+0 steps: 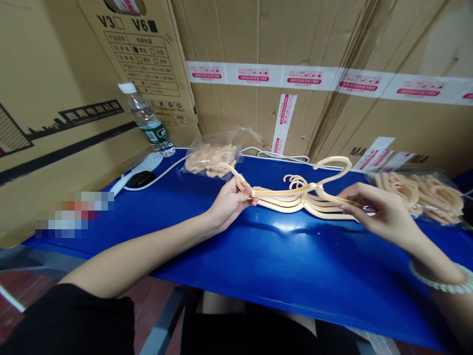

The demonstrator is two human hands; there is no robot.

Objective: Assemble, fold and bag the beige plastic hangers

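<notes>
A cream plastic clothes hanger (286,191) is held up between both hands, its hook (349,167) pointing up and to the right. My left hand (231,202) pinches the hanger's left end, where a curved cream strip (231,170) rises from the fingers. I cannot tell whether that strip is joined to the hanger. My right hand (380,212) is closed round the hanger's right arm, its fingertips partly hiding that end. Just behind and below lies a stack of similar hangers (284,208) on the blue tabletop (273,266), their small hooks toward the back.
A clear bag of cream pieces (210,160) lies at the back left, another bag (421,195) at the right. A water bottle (151,123) leans near a white cable (173,167) and a dark oval object (142,179). Cardboard (251,113) walls the back.
</notes>
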